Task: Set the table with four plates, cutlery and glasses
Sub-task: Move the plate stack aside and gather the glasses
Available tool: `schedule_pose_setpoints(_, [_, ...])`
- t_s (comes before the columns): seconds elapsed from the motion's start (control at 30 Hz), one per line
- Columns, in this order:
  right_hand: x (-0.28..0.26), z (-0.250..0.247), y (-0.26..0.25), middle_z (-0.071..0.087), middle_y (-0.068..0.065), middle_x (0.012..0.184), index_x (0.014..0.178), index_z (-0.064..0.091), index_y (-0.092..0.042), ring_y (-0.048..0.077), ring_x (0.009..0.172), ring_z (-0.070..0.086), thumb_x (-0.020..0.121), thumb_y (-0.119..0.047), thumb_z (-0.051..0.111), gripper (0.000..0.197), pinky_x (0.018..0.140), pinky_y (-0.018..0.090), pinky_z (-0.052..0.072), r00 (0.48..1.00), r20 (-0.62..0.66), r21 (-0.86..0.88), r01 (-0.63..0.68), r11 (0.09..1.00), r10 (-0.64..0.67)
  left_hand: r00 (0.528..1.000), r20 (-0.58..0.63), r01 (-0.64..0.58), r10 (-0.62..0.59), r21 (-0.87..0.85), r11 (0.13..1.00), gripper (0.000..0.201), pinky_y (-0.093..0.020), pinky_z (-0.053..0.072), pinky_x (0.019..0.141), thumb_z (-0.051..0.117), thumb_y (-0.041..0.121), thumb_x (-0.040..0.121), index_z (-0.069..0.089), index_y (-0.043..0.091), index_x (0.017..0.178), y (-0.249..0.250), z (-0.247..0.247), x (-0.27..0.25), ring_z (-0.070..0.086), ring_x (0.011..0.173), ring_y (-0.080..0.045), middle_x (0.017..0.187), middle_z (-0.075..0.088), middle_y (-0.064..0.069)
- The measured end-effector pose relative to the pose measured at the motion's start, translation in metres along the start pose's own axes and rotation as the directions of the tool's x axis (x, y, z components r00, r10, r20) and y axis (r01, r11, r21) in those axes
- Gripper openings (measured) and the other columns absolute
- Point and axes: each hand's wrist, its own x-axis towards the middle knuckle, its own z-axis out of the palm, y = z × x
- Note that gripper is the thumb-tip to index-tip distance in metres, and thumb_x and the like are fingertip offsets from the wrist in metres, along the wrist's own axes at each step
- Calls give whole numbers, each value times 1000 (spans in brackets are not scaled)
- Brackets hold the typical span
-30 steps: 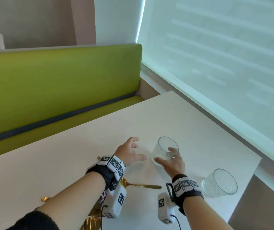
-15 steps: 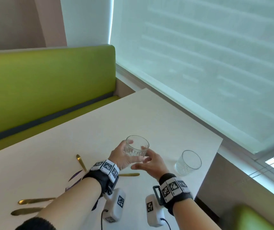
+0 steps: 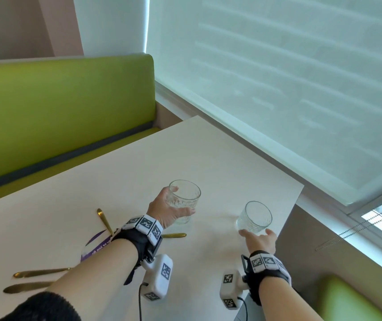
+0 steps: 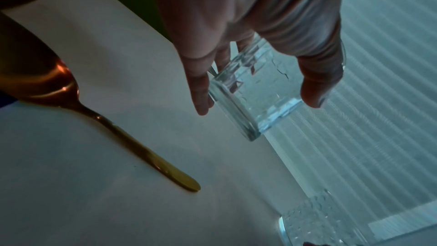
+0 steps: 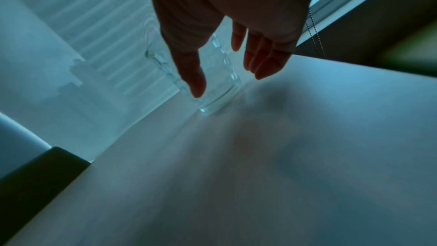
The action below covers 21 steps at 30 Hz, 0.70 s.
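Observation:
My left hand point(image 3: 180, 206) grips a clear patterned glass point(image 3: 185, 195) and holds it just above the white table point(image 3: 208, 154). In the left wrist view the thumb and fingers point(image 4: 201, 100) wrap this glass point(image 4: 253, 89), which is tilted. A second glass point(image 3: 254, 217) stands near the table's right edge. My right hand point(image 3: 256, 234) reaches to its base with fingers spread; in the right wrist view the hand point(image 5: 227, 81) brackets that glass point(image 5: 217, 98) without closing on it. A gold spoon point(image 4: 132, 141) lies under my left wrist.
More gold cutlery point(image 3: 103, 218) point(image 3: 39, 272) lies at the left beside a plate with a purple rim point(image 3: 92, 246). A green bench point(image 3: 58, 112) runs along the far side. A window with a blind point(image 3: 278, 89) borders the right. Another green seat point(image 3: 347, 302) shows at bottom right.
The glass went from my right hand into my left hand, which now holds it alone. My right hand let go and moved right to the second glass.

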Motion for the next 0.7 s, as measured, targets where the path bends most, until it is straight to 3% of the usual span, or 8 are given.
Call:
schedule_pose_setpoints(0.23, [14, 10, -4, 49, 14, 137, 141, 33, -10, 31, 129, 46, 64, -23, 85, 93, 105, 35, 37, 995, 19, -44, 96, 994, -95, 999, -10, 32, -32, 34, 999, 72, -21, 33, 88, 83, 32, 66, 46, 26, 128, -3, 1, 8, 47, 103, -15, 113, 50, 3])
schedule_pose_setpoints(0.43, [21, 18, -3, 56, 10, 127, 132, 42, -17, 32, 121, 51, 66, -25, 82, 77, 100, 37, 41, 993, -21, -61, 115, 991, -117, 998, -20, 52, -52, 24, 998, 72, -22, 34, 89, 84, 32, 65, 47, 26, 126, -8, -1, 10, 47, 104, -16, 115, 51, 2])
schedule_pose_setpoints(0.6, [-4, 21, -12, 52, 16, 130, 133, 41, -18, 34, 122, 49, 69, -25, 81, 76, 100, 38, 41, 991, 5, -13, 130, 991, -130, 999, -45, 28, -28, 3, 1000, 72, -22, 35, 89, 84, 31, 65, 47, 26, 127, -12, -15, -5, 47, 103, -16, 114, 51, 3])
schedule_pose_setpoints(0.7, [-33, 22, -15, 52, 14, 129, 131, 42, -18, 32, 121, 50, 69, -24, 80, 72, 100, 35, 41, 983, 45, 18, 177, 984, -178, 999, -52, 10, -11, -11, 1000, 74, -24, 38, 94, 85, 31, 64, 47, 26, 127, -16, -29, -26, 50, 104, -17, 117, 54, 1])
